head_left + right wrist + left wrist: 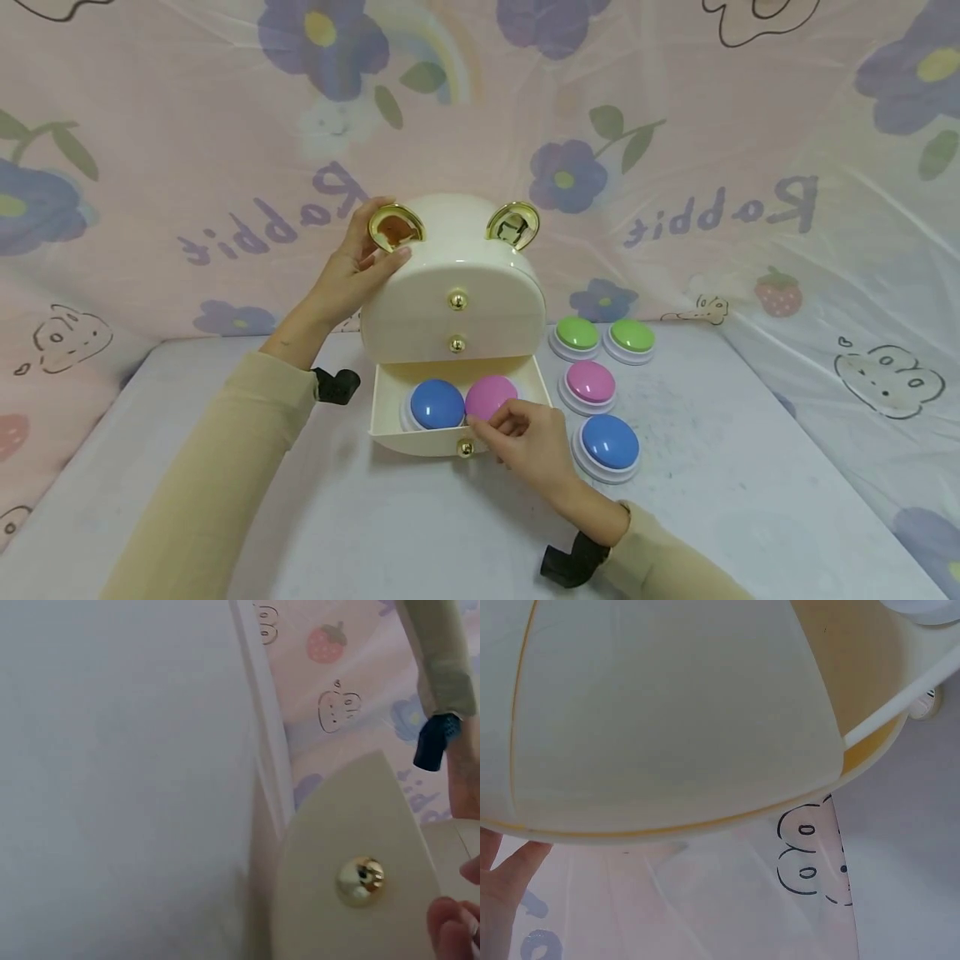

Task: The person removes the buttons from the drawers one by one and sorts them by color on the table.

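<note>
A white toy cabinet [453, 312] with gold-rimmed ears stands on the table, its bottom drawer [387, 392] pulled out. My left hand [352, 271] grips the ear [396, 229] on the left, thumb in front and fingers behind. With curled fingers and thumb, my right hand [528, 442] pinches the drawer's front rim, right of the gold knob [465, 448]. Inside the drawer lie a blue domed push light [437, 404] and a pink one [491, 397], partly hidden by the right hand. In the right wrist view, the fingertips [448, 926] are at the rim of the drawer front [330, 825].
Right of the cabinet, several more domed lights sit on white bases: two green [577, 333], one pink [590, 382] and one blue [611, 442]. The blue one is close to my right hand. A printed cloth [450, 125] hangs behind the white table [360, 533].
</note>
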`<state>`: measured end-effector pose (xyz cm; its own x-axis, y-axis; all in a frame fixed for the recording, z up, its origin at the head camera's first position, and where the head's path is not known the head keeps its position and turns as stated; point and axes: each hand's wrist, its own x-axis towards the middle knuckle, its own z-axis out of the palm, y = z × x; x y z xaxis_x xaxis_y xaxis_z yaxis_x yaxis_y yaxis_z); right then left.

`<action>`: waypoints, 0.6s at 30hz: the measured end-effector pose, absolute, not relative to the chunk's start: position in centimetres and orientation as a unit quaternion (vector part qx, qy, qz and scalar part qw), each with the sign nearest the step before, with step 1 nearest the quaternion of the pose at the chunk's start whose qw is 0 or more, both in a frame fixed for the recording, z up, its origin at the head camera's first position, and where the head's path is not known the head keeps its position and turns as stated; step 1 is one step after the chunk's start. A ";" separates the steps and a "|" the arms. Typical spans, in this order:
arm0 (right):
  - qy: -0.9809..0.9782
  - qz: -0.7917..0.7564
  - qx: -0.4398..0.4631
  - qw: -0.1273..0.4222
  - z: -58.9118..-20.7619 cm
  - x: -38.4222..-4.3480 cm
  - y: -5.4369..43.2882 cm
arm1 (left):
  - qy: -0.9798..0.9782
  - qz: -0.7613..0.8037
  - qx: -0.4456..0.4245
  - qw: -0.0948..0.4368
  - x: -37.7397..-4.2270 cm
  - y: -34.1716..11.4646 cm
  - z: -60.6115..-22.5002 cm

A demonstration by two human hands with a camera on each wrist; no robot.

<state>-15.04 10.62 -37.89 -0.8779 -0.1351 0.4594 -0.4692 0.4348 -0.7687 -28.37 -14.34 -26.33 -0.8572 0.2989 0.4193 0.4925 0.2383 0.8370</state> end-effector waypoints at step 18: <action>-0.823 0.528 0.180 0.110 -35.9 -19.2 12.5 | -0.777 -0.571 -0.253 0.081 -28.3 -14.3 -26.4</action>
<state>-19.16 12.53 -35.95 -0.9111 -0.1809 0.3704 -0.4121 0.3783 -0.8289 -28.31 -14.30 -26.37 -0.8584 0.3007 0.4155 0.4864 0.2203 0.8455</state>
